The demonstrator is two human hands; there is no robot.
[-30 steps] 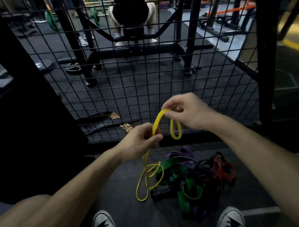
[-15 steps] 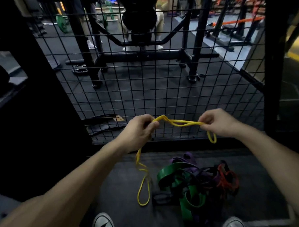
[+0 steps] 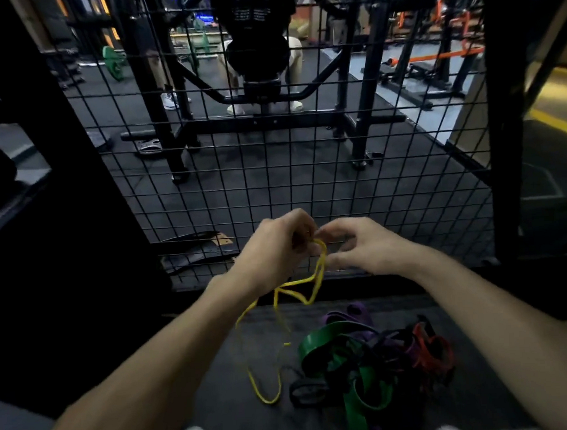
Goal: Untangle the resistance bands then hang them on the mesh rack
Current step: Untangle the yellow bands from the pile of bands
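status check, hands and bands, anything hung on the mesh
Left hand pinching yellow band at its top; right hand fingers curled beside it, grip unclear. Band dangles to floor. Nothing on mesh rack. Tangled pile waits on floor.

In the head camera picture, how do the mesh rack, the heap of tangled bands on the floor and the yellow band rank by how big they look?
1. mesh rack, fills most of the view.
2. heap of tangled bands.
3. yellow band, long but thin; the left hand holds it nearer the camera, so its rank against the heap is unsure.
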